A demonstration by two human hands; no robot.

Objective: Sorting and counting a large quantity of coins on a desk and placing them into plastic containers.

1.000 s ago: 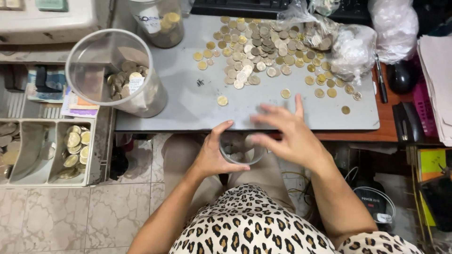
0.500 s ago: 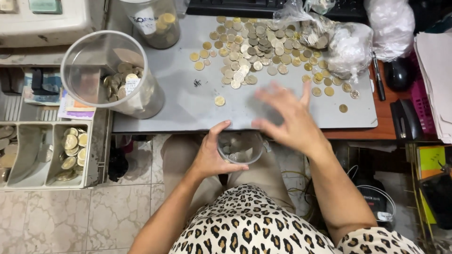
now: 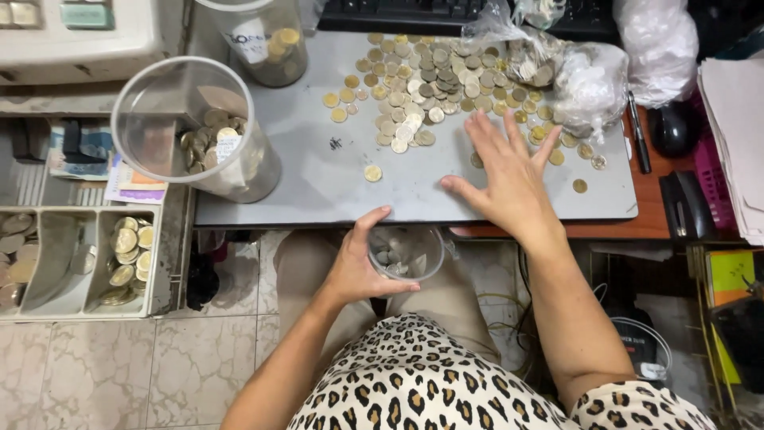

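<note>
My left hand (image 3: 358, 267) is wrapped around a small clear plastic cup (image 3: 404, 255), holding it just below the near edge of the counter (image 3: 318, 175), over my lap. The cup has a few silvery coins in its bottom. My right hand (image 3: 509, 179) lies flat on the grey counter top with the fingers spread wide apart, palm down, gripping nothing; its fingertips reach to the near fringe of the loose coin pile (image 3: 422, 87). That pile spreads across the far middle of the counter, a mix of gold and silver pieces. One single gold coin (image 3: 372, 173) sits alone, left of my right hand and well clear of the heap, and another stray coin (image 3: 580, 185) lies near the right edge.

At the left end of the counter stands a tall clear plastic jar (image 3: 195, 131) with coins in it, and behind it at the far left corner a second clear container (image 3: 263, 36), also partly filled with coins. At the far right corner lie clear plastic bags (image 3: 589, 80), one with coins inside. A black pen (image 3: 638, 135) lies just off the right edge. Lower left, beside the counter, an open cash drawer tray (image 3: 79, 263) holds more coins in its compartments.
</note>
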